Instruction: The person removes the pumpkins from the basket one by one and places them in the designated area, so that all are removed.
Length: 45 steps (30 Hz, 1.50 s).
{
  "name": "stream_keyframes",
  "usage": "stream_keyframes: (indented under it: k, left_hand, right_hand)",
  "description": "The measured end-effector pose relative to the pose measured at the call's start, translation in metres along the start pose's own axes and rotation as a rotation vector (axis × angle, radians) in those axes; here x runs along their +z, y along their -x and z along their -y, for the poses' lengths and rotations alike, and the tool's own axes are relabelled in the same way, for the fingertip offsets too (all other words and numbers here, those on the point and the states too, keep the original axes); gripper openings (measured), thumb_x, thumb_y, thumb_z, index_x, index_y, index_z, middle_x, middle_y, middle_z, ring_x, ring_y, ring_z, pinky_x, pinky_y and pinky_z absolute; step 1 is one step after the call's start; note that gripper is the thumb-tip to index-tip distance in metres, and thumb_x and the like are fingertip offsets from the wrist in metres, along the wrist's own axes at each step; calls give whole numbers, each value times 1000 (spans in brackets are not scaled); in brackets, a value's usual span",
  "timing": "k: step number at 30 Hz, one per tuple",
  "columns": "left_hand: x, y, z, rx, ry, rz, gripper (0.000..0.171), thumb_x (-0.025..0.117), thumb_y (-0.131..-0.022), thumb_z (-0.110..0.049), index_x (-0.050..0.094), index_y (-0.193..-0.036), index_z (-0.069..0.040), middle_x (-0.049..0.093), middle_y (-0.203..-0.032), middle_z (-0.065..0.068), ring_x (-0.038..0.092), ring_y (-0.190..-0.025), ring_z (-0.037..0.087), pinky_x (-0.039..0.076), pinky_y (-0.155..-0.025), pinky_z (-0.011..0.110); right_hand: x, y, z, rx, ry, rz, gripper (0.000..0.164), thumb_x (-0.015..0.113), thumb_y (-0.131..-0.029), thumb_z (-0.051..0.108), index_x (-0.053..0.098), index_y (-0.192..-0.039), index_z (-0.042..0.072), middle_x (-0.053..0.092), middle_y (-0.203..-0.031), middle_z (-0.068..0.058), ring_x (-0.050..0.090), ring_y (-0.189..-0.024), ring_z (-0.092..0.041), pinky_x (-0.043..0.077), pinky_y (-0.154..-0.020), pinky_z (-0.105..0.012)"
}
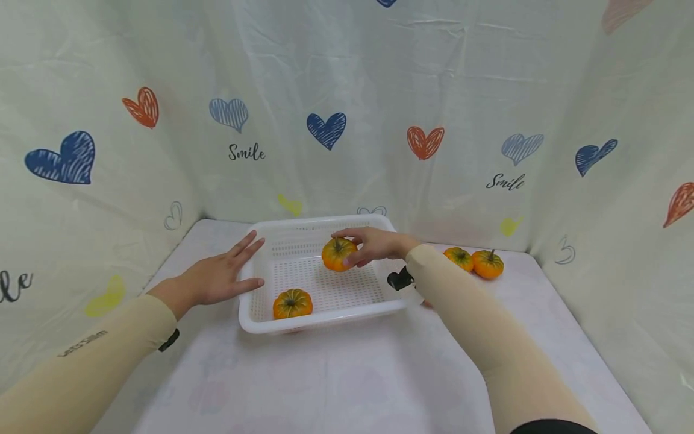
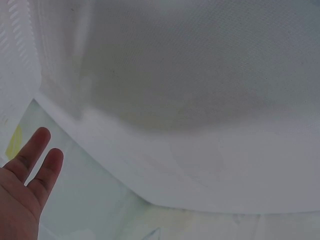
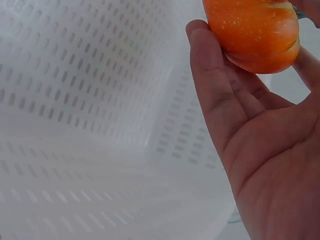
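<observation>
In the head view my right hand [image 1: 378, 244] grips a small orange pumpkin [image 1: 337, 255] over the far right part of a white perforated basket [image 1: 325, 317]. The right wrist view shows the fingers curled round that pumpkin [image 3: 255, 35], with the basket's slotted wall [image 3: 65, 80] close by. A second small pumpkin [image 1: 293, 303] sits in the basket's near left corner. My left hand [image 1: 217, 277] lies at the basket's left rim, its fingers spread and straight. Two of its fingers [image 2: 47, 172] show in the left wrist view, holding nothing.
Two more small pumpkins, one [image 1: 459, 258] partly behind my right sleeve and another [image 1: 488, 264] beside it, stand on the white-covered table [image 1: 325, 386] right of the basket. A sliver of something orange shows under the right forearm. A heart-printed curtain [image 1: 368, 78] hangs behind the table.
</observation>
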State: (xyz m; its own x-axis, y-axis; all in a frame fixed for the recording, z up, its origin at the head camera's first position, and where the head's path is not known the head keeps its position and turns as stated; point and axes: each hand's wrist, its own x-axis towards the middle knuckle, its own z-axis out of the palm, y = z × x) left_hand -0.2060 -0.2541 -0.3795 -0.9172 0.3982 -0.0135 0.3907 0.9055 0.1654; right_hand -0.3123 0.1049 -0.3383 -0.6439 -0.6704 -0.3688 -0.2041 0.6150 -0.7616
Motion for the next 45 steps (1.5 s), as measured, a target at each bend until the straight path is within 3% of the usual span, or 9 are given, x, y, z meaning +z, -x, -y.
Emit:
stream_keyframes:
  k: [8,17,22,29,37,40,45]
  left_hand:
    - [2,0,1,-3,3,-5,90,48,-96,-64,11,-161,-15,-2,-167,10,49,-129,46,47,-95,60]
    - [-1,2,-2,7,-4,-5,90,45,-96,-66,11,-161,-13,-1,-167,12,49,-128,46,47,-95,59]
    - [0,2,-1,4,-5,-4,91,43,-95,-69,11,-161,-14,-2,-167,11,50,-127,46,48,-94,59]
    - [0,1,-1,4,-2,-4,92,42,-95,-70,10,-161,-15,-3,-167,10,48,-128,47,47,-95,60]
    - [2,0,0,14,-1,2,91,44,-96,-68,9,-161,-15,-3,-167,10,48,-129,47,46,-95,61]
    - [1,0,1,15,-2,0,92,42,-95,-70,9,-161,-15,-3,-167,10,48,-129,47,47,-95,60]
    - [-1,1,0,13,9,-1,91,44,-96,-68,9,-161,-16,-3,-167,10,48,-129,47,47,-95,60]
  right_hand:
    - [-12,22,3,-19,-18,-44,72,76,-89,21,42,-152,27,50,-138,-9,60,-112,-27,52,-94,-43]
    - [-30,53,-9,-35,-80,-109,73,74,-91,24,37,-154,32,50,-141,-9,61,-114,-32,48,-99,-50]
    - [-39,73,-14,-56,-113,-135,74,71,-94,21,32,-157,28,44,-148,-10,56,-121,-30,46,-100,-52]
    - [-48,102,-25,-48,-129,-204,75,70,-94,24,30,-157,31,36,-153,-8,49,-128,-34,49,-98,-50]
    - [-50,132,-47,-28,-132,-275,77,69,-94,32,26,-158,36,33,-156,-10,55,-123,-40,48,-97,-54]
    - [-52,144,-58,-22,-160,-311,76,69,-95,32,26,-158,34,37,-153,-12,54,-124,-40,50,-95,-52]
    - [-55,165,-79,-24,-156,-364,76,67,-97,29,23,-159,24,30,-156,-17,46,-129,-43,50,-95,-53]
